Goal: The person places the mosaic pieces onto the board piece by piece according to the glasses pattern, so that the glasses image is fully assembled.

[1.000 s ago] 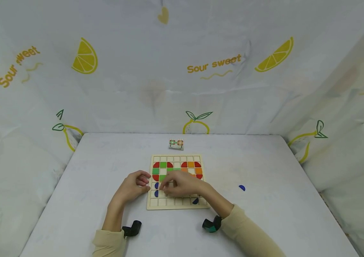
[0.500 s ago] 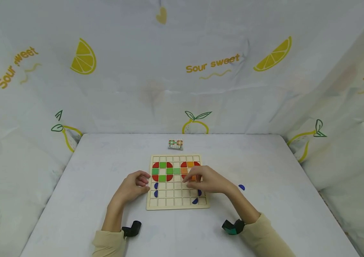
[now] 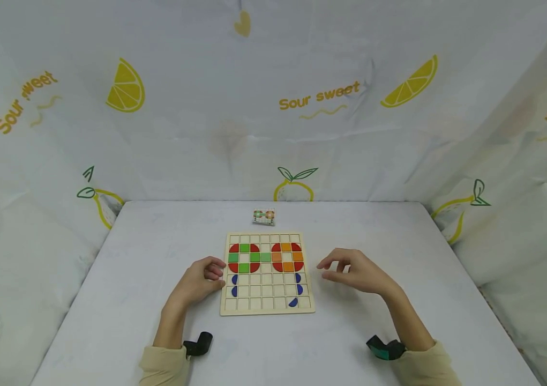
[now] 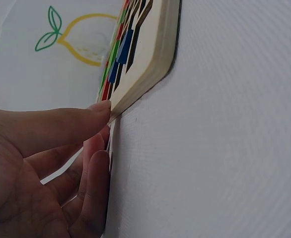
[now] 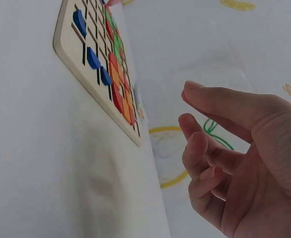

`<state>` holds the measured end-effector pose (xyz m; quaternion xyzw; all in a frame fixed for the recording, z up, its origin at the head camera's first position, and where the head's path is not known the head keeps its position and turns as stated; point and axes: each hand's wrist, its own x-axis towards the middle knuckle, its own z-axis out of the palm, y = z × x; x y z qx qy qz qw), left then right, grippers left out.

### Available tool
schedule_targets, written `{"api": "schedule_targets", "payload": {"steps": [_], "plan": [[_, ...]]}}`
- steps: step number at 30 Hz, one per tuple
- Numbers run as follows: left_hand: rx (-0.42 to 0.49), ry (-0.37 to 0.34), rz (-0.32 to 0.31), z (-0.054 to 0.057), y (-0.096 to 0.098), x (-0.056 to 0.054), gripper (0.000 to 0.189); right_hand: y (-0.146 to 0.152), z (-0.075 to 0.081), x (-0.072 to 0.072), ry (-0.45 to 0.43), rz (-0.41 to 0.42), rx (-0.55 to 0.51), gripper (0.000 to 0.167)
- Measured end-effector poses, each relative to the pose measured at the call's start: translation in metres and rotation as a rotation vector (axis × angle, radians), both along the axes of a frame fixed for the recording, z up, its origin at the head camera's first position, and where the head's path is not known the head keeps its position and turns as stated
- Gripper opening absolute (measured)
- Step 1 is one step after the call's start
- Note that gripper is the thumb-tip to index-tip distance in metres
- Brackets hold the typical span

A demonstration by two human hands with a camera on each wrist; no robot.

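A square wooden grid board (image 3: 261, 306) lies on the table, holding red, green and orange tiles (image 3: 286, 247) in two ring shapes, joined by a light green tile. Blue half-round pieces (image 3: 234, 291) sit in its lower cells on both sides. At the board's left edge rests my left hand (image 3: 198, 281), its thumb touching the rim and its fingers loosely bent. My right hand (image 3: 357, 271) hovers to the right of the board, thumb and fingers apart; in the right wrist view nothing shows between them. The loose blue piece seen earlier on that side is hidden from view.
Behind the board lies a small pattern card (image 3: 264, 216) with a similar coloured design. The white table (image 3: 181, 230) backs onto a white curtain (image 3: 196, 134) printed with lemons. Black wrist cameras (image 3: 198, 343) are strapped to both wrists.
My right hand has moved from over the board's middle to the table on the right, uncovering the grid and blue pieces at the right side. The left hand stays in place.
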<state>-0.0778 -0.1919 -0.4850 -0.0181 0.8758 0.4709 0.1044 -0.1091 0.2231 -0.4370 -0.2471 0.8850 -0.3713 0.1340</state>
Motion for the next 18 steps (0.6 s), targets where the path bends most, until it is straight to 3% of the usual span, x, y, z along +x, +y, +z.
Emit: {"api": "schedule_targets", "payload": {"steps": [8,18], "plan": [[-0.006,-0.005,0.004,0.000,0.000,0.000,0.035,0.041,-0.007,0.008,-0.036,-0.060,0.011,0.027],[0.001,-0.001,0.006,-0.001,-0.001,0.000,0.035,0.085,-0.026,0.009,-0.099,-0.098,-0.096,0.038]]}}
